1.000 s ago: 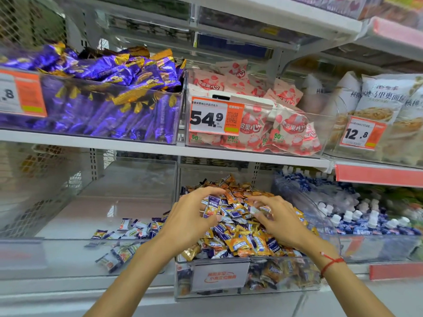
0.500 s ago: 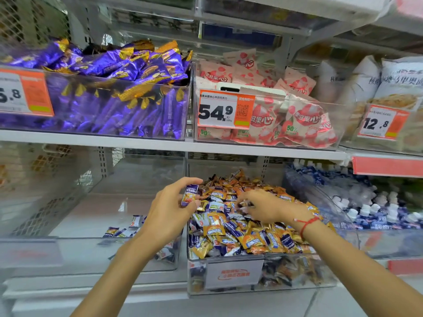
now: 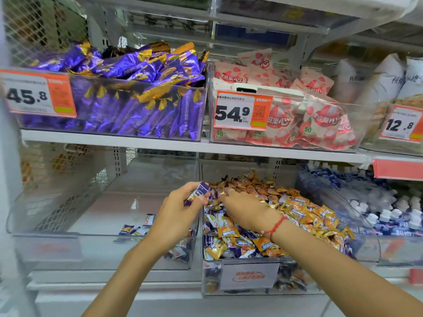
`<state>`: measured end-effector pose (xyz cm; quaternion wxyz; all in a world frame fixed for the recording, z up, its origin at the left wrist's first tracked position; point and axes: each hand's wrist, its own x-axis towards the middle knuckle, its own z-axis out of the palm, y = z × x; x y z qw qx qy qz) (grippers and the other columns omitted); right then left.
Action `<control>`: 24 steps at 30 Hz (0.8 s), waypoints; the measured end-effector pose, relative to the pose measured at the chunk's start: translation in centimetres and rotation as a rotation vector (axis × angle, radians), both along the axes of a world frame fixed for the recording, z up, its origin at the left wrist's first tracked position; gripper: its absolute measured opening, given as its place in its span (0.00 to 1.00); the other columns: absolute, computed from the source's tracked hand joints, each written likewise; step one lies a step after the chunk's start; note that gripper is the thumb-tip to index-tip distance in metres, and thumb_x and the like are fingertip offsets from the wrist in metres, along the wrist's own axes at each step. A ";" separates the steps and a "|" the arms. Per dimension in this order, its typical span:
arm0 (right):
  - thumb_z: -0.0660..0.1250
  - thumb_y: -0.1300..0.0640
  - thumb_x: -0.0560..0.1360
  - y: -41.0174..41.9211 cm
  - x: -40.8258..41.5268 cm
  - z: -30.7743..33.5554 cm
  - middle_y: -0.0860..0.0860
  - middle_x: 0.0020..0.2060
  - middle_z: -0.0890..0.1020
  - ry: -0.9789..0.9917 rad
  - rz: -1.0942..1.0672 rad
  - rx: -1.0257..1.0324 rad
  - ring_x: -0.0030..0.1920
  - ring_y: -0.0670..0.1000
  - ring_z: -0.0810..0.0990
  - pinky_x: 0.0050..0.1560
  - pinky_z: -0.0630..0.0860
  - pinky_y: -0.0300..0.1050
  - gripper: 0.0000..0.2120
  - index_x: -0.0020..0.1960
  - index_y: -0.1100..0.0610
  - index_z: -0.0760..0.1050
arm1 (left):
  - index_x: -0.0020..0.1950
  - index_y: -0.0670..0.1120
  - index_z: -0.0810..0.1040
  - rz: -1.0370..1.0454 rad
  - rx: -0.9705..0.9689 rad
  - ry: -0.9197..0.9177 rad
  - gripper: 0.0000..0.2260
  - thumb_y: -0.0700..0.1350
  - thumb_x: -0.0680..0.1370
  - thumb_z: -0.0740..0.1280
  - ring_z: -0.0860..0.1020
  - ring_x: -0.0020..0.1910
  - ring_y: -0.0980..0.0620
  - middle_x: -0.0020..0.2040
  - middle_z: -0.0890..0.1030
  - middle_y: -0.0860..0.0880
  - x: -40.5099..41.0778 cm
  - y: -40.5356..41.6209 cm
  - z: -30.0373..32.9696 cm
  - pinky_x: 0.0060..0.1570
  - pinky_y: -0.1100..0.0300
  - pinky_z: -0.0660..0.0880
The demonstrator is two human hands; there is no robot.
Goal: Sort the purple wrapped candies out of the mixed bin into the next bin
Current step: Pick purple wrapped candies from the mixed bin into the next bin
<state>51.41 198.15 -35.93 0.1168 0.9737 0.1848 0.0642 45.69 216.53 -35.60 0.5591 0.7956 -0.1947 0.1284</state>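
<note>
A clear mixed bin on the lower shelf is heaped with orange and purple wrapped candies. To its left stands a clear bin with a few purple candies on its floor. My left hand pinches a purple candy between thumb and fingers, above the wall between the two bins. My right hand lies on the heap in the mixed bin, fingers curled into the candies at the left back; what the fingertips hold is hidden.
Upper shelf bins hold purple bars and pink-white packets, with price tags on their fronts. A bin of small white-capped bottles stands right of the mixed bin. The shelf board runs just above my hands.
My left hand has taken a purple candy from the heap and lifted it left toward the bin wall. My right hand has shifted left and farther back across the heap.
</note>
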 end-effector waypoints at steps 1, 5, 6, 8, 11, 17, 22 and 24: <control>0.60 0.68 0.78 -0.2 -0.1 0.0 0.61 0.68 0.68 -0.021 0.024 -0.005 0.57 0.63 0.77 0.47 0.73 0.51 0.17 0.66 0.62 0.68 | 0.53 0.60 0.77 -0.004 -0.014 0.016 0.12 0.42 0.81 0.62 0.80 0.50 0.58 0.47 0.83 0.60 0.0 0.0 0.0 0.53 0.48 0.78; 0.60 0.59 0.82 -2.4 -1.2 1.5 0.57 0.68 0.72 0.147 0.000 0.381 0.68 0.58 0.71 0.64 0.68 0.49 0.16 0.68 0.60 0.70 | 0.52 0.59 0.77 -0.029 -0.019 0.059 0.10 0.43 0.81 0.62 0.79 0.53 0.60 0.51 0.82 0.59 -0.2 0.2 0.3 0.57 0.52 0.77; 0.60 0.57 0.82 -3.1 -1.7 2.1 0.56 0.68 0.72 0.197 -0.041 0.502 0.68 0.56 0.71 0.65 0.68 0.48 0.16 0.68 0.60 0.70 | 0.52 0.59 0.77 -0.033 -0.017 0.064 0.10 0.43 0.81 0.62 0.79 0.53 0.60 0.51 0.82 0.60 -0.2 0.2 0.3 0.57 0.52 0.76; 0.60 0.55 0.82 -4.6 -3.1 2.7 0.54 0.62 0.76 0.231 -0.091 0.736 0.60 0.54 0.77 0.60 0.74 0.48 0.13 0.64 0.59 0.73 | 0.52 0.59 0.77 -0.037 -0.003 0.068 0.10 0.44 0.81 0.62 0.79 0.54 0.60 0.53 0.82 0.59 -0.3 0.3 0.4 0.58 0.52 0.76; 0.61 0.53 0.81 -5.4 -4.8 3.4 0.51 0.56 0.78 0.253 -0.112 1.032 0.49 0.53 0.81 0.53 0.78 0.44 0.06 0.57 0.48 0.74 | 0.53 0.59 0.77 -0.032 0.020 0.064 0.10 0.43 0.81 0.61 0.80 0.50 0.61 0.51 0.83 0.58 -0.3 0.4 0.7 0.54 0.54 0.77; 0.62 0.56 0.81 0.5 -5.7 5.6 0.46 0.42 0.79 0.210 0.161 1.172 0.37 0.41 0.78 0.38 0.75 0.35 0.06 0.55 0.51 0.75 | 0.57 0.55 0.76 0.234 0.210 0.015 0.09 0.46 0.82 0.59 0.76 0.35 0.49 0.40 0.81 0.57 0.1 3.0 1.7 0.37 0.56 0.69; 0.61 0.59 0.80 7.8 -3.0 4.4 0.54 0.55 0.76 0.044 0.332 0.835 0.56 0.54 0.75 0.57 0.71 0.50 0.09 0.59 0.57 0.74 | 0.73 0.52 0.67 0.381 0.368 0.128 0.17 0.46 0.83 0.55 0.75 0.61 0.43 0.63 0.78 0.45 1.4 5.9 1.1 0.55 0.50 0.70; 0.60 0.53 0.81 8.6 -2.2 3.4 0.54 0.63 0.73 0.079 0.255 0.640 0.65 0.56 0.69 0.63 0.65 0.52 0.16 0.67 0.53 0.71 | 0.77 0.51 0.60 0.327 0.400 0.207 0.21 0.46 0.83 0.55 0.69 0.70 0.45 0.73 0.70 0.46 1.5 6.1 0.7 0.65 0.49 0.67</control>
